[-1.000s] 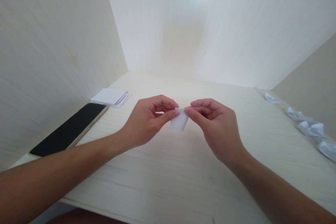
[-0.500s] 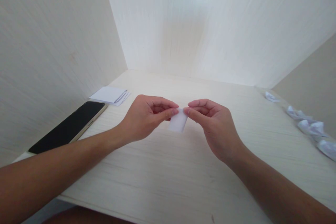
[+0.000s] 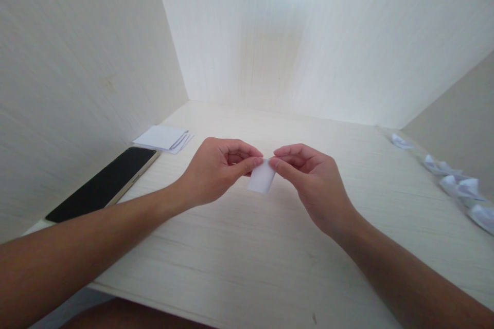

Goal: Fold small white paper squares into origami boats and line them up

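1. Desk (image 3: 231, 257), pale with faint streaks, spreads under everything; its front edge crosses the lower left, with part of a bare leg (image 3: 127, 314) showing below it.
2. Left forearm (image 3: 96, 236) comes in from the lower left and covers the near end of the phone (image 3: 104, 182), which lies flat, dark screen up, beside the left wall (image 3: 77, 61).
3. Right forearm (image 3: 401, 267) reaches in from the lower right.
4. Left hand (image 3: 214, 172) is closed in a pinch, thumb and fingers gripping the upper left corner of a small white paper (image 3: 261, 180).
5. Right hand (image 3: 320, 185) pinches the same paper at its upper right corner, its other fingers curled.
6. The paper is between the two hands, above the middle of the desk, its lower part hanging free toward the person.
7. Several folded papers (image 3: 448, 184), white and blurred, sit in a slanting row near the right wall (image 3: 459, 108); what shape each has is hard to tell.
8. A paper stack (image 3: 160, 137) lies just beyond the phone, its sheets slightly fanned at the right.
9. The back wall (image 3: 270, 41), whitish and streaked, rises behind the desk.
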Demonstrator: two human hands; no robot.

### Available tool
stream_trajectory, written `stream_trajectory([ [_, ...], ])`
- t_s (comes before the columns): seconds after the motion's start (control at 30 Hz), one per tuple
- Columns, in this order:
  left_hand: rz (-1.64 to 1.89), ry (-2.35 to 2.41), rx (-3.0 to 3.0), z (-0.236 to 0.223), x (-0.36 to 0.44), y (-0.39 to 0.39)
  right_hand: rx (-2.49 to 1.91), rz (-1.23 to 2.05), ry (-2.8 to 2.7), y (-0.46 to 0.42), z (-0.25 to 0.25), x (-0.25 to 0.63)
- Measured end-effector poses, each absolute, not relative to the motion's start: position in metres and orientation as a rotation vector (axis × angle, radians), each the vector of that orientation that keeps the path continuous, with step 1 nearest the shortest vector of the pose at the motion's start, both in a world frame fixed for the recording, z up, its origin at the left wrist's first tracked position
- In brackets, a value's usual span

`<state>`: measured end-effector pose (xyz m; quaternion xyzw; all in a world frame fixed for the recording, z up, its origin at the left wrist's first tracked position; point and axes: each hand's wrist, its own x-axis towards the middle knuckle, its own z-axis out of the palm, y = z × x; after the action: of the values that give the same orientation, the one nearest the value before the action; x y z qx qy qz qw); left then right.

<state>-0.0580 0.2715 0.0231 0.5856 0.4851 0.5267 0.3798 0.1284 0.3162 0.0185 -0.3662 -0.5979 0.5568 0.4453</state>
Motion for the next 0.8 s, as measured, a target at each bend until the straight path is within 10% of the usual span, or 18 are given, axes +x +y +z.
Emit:
stream_trajectory([
  [0.8, 1.169, 1.255, 1.459, 0.0173, -0.0574, 0.2726, -0.995, 1.276, -1.646, 0.3165, 0.0258, 0.1289],
])
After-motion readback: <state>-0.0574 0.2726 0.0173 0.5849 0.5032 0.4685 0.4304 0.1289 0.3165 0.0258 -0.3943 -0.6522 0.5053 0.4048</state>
